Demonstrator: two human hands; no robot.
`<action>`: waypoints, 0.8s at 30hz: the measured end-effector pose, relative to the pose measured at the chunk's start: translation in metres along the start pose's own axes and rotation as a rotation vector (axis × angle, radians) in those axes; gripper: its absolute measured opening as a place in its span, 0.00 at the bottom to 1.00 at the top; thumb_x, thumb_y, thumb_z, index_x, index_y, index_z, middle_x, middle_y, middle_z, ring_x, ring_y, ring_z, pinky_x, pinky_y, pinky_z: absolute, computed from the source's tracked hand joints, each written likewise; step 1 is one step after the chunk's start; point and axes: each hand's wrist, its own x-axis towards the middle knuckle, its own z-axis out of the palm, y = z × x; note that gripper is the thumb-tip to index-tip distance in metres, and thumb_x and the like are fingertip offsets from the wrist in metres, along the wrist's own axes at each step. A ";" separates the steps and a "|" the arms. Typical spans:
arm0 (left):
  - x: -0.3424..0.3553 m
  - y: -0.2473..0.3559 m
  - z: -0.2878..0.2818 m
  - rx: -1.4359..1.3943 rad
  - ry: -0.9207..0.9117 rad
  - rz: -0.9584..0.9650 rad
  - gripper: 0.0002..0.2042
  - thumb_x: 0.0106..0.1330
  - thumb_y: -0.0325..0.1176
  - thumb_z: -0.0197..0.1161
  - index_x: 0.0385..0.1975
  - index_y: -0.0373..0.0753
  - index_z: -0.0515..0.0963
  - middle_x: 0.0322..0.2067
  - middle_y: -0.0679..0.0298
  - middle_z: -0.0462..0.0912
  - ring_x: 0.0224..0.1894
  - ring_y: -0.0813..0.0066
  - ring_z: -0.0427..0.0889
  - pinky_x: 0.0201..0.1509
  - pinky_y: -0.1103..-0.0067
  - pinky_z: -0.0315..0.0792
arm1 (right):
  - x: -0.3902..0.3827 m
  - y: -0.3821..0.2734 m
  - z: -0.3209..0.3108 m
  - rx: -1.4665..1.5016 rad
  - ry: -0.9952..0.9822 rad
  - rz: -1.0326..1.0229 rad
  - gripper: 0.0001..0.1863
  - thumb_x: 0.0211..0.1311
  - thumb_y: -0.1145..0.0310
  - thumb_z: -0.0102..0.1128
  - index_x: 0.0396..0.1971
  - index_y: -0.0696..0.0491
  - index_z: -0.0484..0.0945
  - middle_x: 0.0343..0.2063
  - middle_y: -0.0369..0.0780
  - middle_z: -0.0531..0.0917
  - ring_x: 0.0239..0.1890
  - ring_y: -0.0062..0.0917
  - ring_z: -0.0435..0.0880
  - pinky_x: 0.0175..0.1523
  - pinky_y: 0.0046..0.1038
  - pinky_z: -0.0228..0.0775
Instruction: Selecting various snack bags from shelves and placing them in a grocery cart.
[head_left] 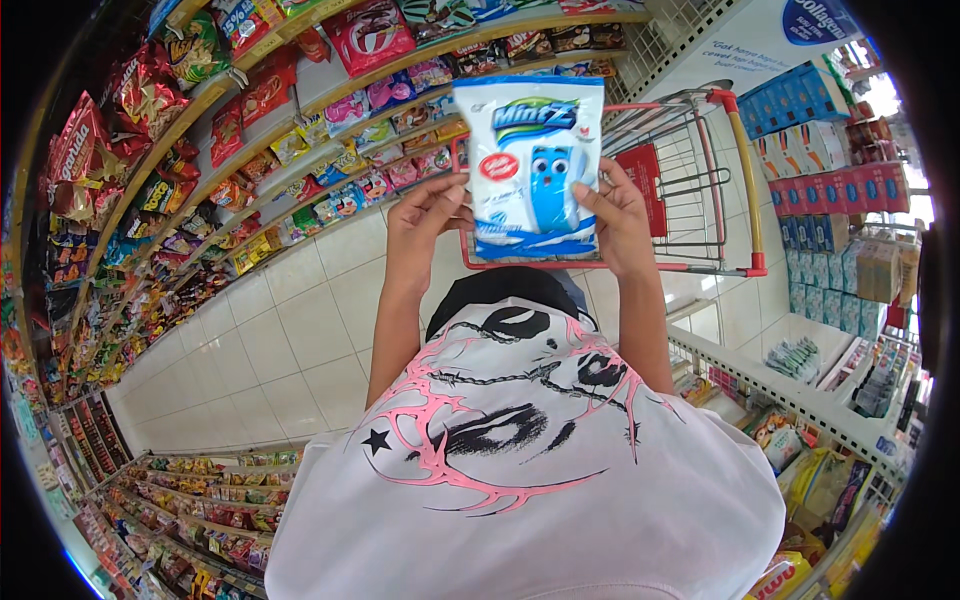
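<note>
A white and blue candy bag (520, 215) with a blue cartoon figure on its front is held upright between my two hands, above the near end of a shopping cart (735, 150). My left hand (428, 212) pinches the bag's left edge between thumb and fingers. On the other side my right hand (618, 215) grips the right edge, its thumb lying on the printed front and its fingers behind. The bag hides part of the cart's wire basket. Inside the cart a red flat item (642, 185) shows to the right of the bag.
Shelves of colourful snack packets (350, 170) curve along the left and far side. Stacked boxes (840, 190) stand on the right, above a white perforated shelf edge (800, 410) with more packets. Pale floor tiles (290, 330) run between the shelves.
</note>
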 end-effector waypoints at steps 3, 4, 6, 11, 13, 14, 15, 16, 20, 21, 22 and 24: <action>0.001 -0.009 -0.015 0.020 0.035 -0.013 0.13 0.64 0.33 0.53 0.44 0.33 0.74 0.34 0.60 0.78 0.32 0.74 0.79 0.38 0.79 0.74 | 0.012 0.007 -0.029 0.029 0.050 0.001 0.18 0.55 0.78 0.56 0.47 0.60 0.67 0.36 0.41 0.81 0.36 0.19 0.80 0.41 0.21 0.72; 0.001 -0.016 -0.023 0.054 0.073 -0.016 0.13 0.65 0.34 0.52 0.44 0.33 0.74 0.34 0.60 0.78 0.32 0.74 0.79 0.39 0.79 0.74 | 0.016 0.010 -0.041 0.021 0.084 0.008 0.18 0.55 0.78 0.56 0.47 0.60 0.67 0.36 0.41 0.81 0.36 0.20 0.80 0.41 0.21 0.72; 0.003 -0.036 -0.042 0.073 0.106 -0.058 0.13 0.65 0.34 0.52 0.44 0.33 0.74 0.34 0.60 0.78 0.33 0.75 0.79 0.40 0.79 0.74 | 0.025 0.019 -0.067 0.012 0.117 0.015 0.18 0.56 0.78 0.56 0.47 0.60 0.67 0.35 0.41 0.80 0.35 0.20 0.80 0.41 0.21 0.72; -0.007 -0.119 -0.101 0.362 0.168 -0.294 0.12 0.65 0.33 0.49 0.44 0.37 0.74 0.33 0.63 0.79 0.33 0.79 0.77 0.38 0.83 0.71 | 0.047 0.067 -0.141 -0.069 0.219 0.130 0.17 0.56 0.78 0.56 0.47 0.58 0.68 0.34 0.40 0.80 0.34 0.19 0.79 0.40 0.20 0.71; -0.028 -0.174 -0.141 0.579 0.116 -0.281 0.12 0.66 0.33 0.48 0.44 0.38 0.74 0.33 0.65 0.79 0.32 0.80 0.77 0.36 0.84 0.70 | 0.058 0.093 -0.158 -0.088 0.226 0.193 0.16 0.55 0.77 0.57 0.45 0.57 0.70 0.33 0.38 0.79 0.33 0.17 0.77 0.37 0.20 0.68; -0.042 -0.197 -0.157 0.612 0.127 -0.348 0.12 0.66 0.33 0.48 0.44 0.38 0.74 0.33 0.65 0.79 0.31 0.80 0.76 0.35 0.84 0.70 | 0.063 0.109 -0.166 -0.084 0.224 0.204 0.16 0.55 0.77 0.57 0.45 0.57 0.70 0.33 0.38 0.79 0.33 0.17 0.77 0.37 0.20 0.68; -0.055 -0.217 -0.165 0.644 0.130 -0.411 0.12 0.66 0.33 0.48 0.44 0.37 0.74 0.33 0.65 0.79 0.30 0.81 0.76 0.34 0.83 0.69 | 0.068 0.124 -0.177 -0.202 0.278 0.271 0.16 0.55 0.76 0.57 0.45 0.57 0.70 0.33 0.37 0.79 0.32 0.16 0.76 0.35 0.19 0.67; -0.069 -0.234 -0.166 0.509 0.169 -0.511 0.13 0.67 0.35 0.47 0.44 0.38 0.74 0.33 0.65 0.79 0.30 0.80 0.76 0.33 0.83 0.70 | 0.074 0.138 -0.189 -0.319 0.334 0.335 0.15 0.55 0.76 0.58 0.44 0.56 0.71 0.33 0.36 0.79 0.31 0.16 0.75 0.34 0.19 0.65; -0.148 -0.307 -0.186 0.431 0.239 -0.814 0.16 0.65 0.37 0.45 0.45 0.36 0.73 0.35 0.61 0.80 0.32 0.75 0.79 0.30 0.81 0.71 | 0.102 0.212 -0.247 -0.383 0.346 0.499 0.14 0.55 0.73 0.58 0.43 0.50 0.73 0.30 0.35 0.78 0.31 0.16 0.72 0.36 0.20 0.62; -0.180 -0.325 -0.200 0.603 0.191 -0.916 0.16 0.65 0.38 0.43 0.45 0.36 0.73 0.35 0.60 0.80 0.32 0.73 0.80 0.28 0.81 0.71 | 0.117 0.233 -0.245 -0.363 0.309 0.508 0.14 0.55 0.73 0.58 0.43 0.50 0.73 0.30 0.35 0.78 0.31 0.16 0.72 0.36 0.20 0.62; -0.221 -0.341 -0.205 0.387 0.253 -0.872 0.16 0.64 0.36 0.44 0.46 0.37 0.73 0.35 0.61 0.80 0.31 0.74 0.80 0.25 0.82 0.71 | 0.131 0.257 -0.242 -0.380 0.249 0.498 0.14 0.56 0.72 0.58 0.44 0.49 0.72 0.30 0.35 0.77 0.30 0.17 0.71 0.34 0.21 0.62; -0.251 -0.355 -0.186 0.732 -0.023 -0.977 0.15 0.60 0.32 0.51 0.46 0.35 0.70 0.33 0.57 0.81 0.28 0.70 0.81 0.28 0.75 0.77 | 0.135 0.281 -0.264 -0.406 0.264 0.476 0.15 0.56 0.71 0.58 0.44 0.49 0.71 0.29 0.35 0.76 0.28 0.17 0.69 0.33 0.22 0.62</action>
